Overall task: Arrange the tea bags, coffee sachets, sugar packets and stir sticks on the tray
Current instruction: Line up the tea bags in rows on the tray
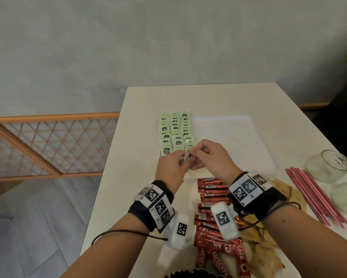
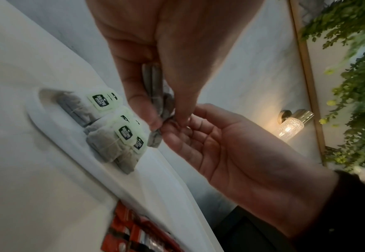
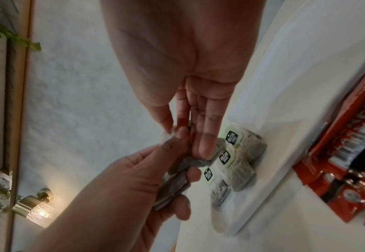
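A white tray (image 1: 239, 137) lies on the table, with three columns of green-tagged tea bags (image 1: 175, 133) along its left side. Over the tray's near left corner my left hand (image 1: 178, 160) grips a small stack of tea bags (image 2: 155, 88) between thumb and fingers. My right hand (image 1: 192, 152) meets it from the right and pinches the top end of one bag (image 3: 166, 136) in that stack. Red coffee sachets (image 1: 212, 197), brown sugar packets (image 1: 289, 193) and pink stir sticks (image 1: 313, 193) lie on the table in front of the tray.
Two glass jars (image 1: 329, 165) lie near the table's right edge beside the stir sticks. The table's left edge drops to a grey floor and a wooden lattice panel (image 1: 48, 141). A grey wall stands behind the table.
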{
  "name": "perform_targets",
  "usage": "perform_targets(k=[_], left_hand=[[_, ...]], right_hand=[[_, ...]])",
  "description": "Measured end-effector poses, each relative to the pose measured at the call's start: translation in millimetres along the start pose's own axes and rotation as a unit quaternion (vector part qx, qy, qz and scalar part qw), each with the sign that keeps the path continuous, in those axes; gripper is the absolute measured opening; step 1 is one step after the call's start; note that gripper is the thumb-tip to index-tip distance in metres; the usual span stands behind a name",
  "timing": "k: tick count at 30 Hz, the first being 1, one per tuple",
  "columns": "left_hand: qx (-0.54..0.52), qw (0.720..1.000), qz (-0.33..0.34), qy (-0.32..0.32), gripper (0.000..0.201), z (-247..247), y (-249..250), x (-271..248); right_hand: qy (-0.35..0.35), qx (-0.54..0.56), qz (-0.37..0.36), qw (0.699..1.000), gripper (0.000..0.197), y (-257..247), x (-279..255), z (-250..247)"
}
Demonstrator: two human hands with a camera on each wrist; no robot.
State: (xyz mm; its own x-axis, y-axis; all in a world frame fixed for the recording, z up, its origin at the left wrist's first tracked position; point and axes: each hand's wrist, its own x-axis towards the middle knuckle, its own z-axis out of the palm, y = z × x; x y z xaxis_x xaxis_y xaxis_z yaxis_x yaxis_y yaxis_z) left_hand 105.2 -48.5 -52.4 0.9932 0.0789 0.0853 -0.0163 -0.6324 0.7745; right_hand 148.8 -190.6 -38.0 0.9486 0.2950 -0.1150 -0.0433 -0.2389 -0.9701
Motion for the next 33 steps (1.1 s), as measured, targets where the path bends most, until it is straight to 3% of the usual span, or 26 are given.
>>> perform_targets(k=[2, 5, 8, 14, 22, 33], left_hand=[[-0.004, 1.0, -0.012, 0.004, 0.027, -4, -6, 4], [-0.05, 0.997, -0.056, -0.025, 0.026, -13, -10, 7], [-0.105, 0.989, -0.09, -0.056, 0.026, -21, -18, 9], [-0.202, 0.964, -0.17, 0.041, 0.031, -53, -48, 20], [-0.24, 0.944, -0.222, 0.042, 0.019, -61, -64, 21], [-0.298, 0.93, -0.214, 0.032, 0.014, -58, -56, 20]], right_hand=[[-0.005, -0.011, -0.015, 1.0, 0.014, 2, 3, -1], [0.005, -0.157, -0.062, 0.986, 0.011, 8, 11, -3], [-0.049, -0.199, -0.065, 0.977, 0.005, 8, 17, 1], [-0.133, -0.238, -0.019, 0.962, 0.006, 23, 30, 17], [-0.08, -0.259, -0.068, 0.96, 0.01, 24, 50, 42], [-0.014, -0.193, -0.079, 0.978, 0.014, 25, 57, 40]])
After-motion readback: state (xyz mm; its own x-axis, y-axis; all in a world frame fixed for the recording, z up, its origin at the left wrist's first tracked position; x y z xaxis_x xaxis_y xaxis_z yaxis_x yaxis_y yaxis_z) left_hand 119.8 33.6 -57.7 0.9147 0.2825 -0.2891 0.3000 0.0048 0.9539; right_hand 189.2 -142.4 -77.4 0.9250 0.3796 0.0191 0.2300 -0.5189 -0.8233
